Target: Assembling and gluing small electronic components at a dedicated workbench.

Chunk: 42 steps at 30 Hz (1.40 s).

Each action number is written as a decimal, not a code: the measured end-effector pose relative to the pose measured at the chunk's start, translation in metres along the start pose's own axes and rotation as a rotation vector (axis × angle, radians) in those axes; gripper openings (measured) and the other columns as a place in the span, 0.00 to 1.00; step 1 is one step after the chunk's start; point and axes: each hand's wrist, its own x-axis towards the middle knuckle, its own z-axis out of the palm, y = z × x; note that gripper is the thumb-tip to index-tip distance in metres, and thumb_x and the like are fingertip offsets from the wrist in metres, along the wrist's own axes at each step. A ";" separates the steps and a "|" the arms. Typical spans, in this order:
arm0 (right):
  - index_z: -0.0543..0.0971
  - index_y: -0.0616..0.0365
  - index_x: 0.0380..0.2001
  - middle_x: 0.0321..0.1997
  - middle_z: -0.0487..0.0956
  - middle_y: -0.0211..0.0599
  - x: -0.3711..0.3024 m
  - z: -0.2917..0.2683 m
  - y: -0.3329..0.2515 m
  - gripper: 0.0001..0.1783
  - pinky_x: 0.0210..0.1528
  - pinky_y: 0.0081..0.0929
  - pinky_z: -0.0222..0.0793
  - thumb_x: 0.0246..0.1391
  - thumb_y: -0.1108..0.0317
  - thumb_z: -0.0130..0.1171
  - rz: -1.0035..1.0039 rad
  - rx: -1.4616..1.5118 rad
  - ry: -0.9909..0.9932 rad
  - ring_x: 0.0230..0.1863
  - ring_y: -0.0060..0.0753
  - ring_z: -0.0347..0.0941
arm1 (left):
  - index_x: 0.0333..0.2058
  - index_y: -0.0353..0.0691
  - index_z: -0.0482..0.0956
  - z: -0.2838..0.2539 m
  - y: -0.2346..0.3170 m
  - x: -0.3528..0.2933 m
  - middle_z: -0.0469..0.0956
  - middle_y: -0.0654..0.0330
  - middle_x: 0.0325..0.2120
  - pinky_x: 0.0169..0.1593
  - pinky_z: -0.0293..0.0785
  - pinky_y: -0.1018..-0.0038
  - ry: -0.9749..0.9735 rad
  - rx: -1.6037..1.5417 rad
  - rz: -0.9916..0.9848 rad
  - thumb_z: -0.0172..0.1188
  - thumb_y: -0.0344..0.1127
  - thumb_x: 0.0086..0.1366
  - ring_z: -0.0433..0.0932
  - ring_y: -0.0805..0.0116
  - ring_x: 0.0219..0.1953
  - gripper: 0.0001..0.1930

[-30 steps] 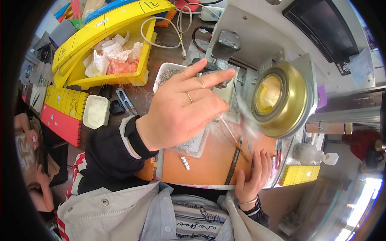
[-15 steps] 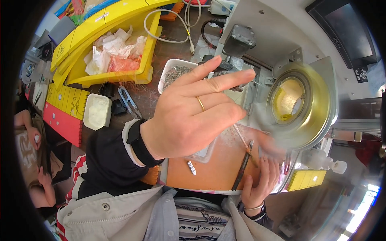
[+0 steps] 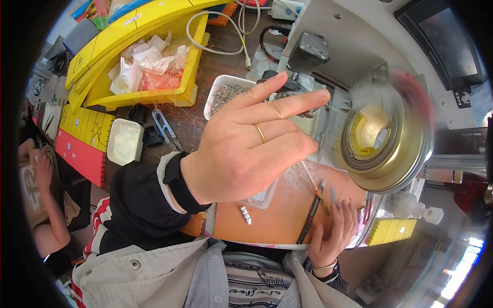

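Note:
My left hand point(image 3: 246, 146), large in the middle, is raised over the work surface with its back up. Its two far fingers are stretched out; the nearer ones are curled together, and their tips and the thumb are hidden. From beneath them a thin, twisted pinkish strand point(image 3: 312, 182) slants down toward my right hand. Whether the fingers grip it is hidden. My right hand point(image 3: 336, 231) lies on the right edge of the orange board point(image 3: 267, 220) with fingers apart, close to a dark slim tool point(image 3: 310, 218). A brass-coloured round machine head point(image 3: 377, 138) stands beyond my hands, partly blurred.
A yellow bin point(image 3: 192, 77) with white paper and reddish threads stands far left. Near it are blue-handled snips point(image 3: 163, 126), a white tray point(image 3: 125, 141) and a white dish point(image 3: 218, 82) of small metal pieces. A screen point(image 3: 447, 38) hangs at upper right. Another person sits at far left.
My left hand has shifted slightly right. The blur on the machine head has gone from its lower left to its upper right. My right hand stays in place; the person at left has raised a hand.

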 end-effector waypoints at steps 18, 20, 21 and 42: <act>0.75 0.61 0.55 0.62 0.71 0.54 0.002 -0.002 -0.002 0.25 0.68 0.54 0.52 0.53 0.66 0.55 -0.013 -0.025 -0.037 0.66 0.61 0.62 | 0.34 0.44 0.81 0.001 -0.001 -0.001 0.83 0.66 0.29 0.68 0.59 0.53 -0.012 -0.012 -0.003 0.65 0.28 0.57 0.78 0.55 0.57 0.06; 0.79 0.56 0.53 0.61 0.73 0.48 0.001 0.001 -0.002 0.26 0.68 0.53 0.50 0.47 0.62 0.62 0.025 0.015 0.003 0.66 0.57 0.63 | 0.34 0.44 0.81 0.001 -0.001 -0.001 0.83 0.65 0.28 0.68 0.59 0.53 -0.016 -0.017 -0.002 0.66 0.28 0.57 0.78 0.55 0.57 0.06; 0.79 0.56 0.53 0.61 0.73 0.48 0.001 0.001 -0.002 0.26 0.68 0.53 0.50 0.47 0.62 0.62 0.024 0.015 0.003 0.66 0.57 0.63 | 0.34 0.44 0.81 0.001 -0.002 -0.001 0.83 0.65 0.28 0.68 0.59 0.53 -0.016 -0.016 -0.003 0.66 0.28 0.57 0.78 0.55 0.57 0.06; 0.79 0.58 0.51 0.61 0.72 0.51 0.001 0.001 -0.001 0.25 0.66 0.54 0.52 0.48 0.62 0.63 0.007 -0.003 0.003 0.64 0.61 0.63 | 0.34 0.43 0.81 0.005 -0.001 -0.002 0.82 0.64 0.28 0.67 0.61 0.52 0.055 -0.047 -0.002 0.65 0.27 0.57 0.79 0.55 0.56 0.05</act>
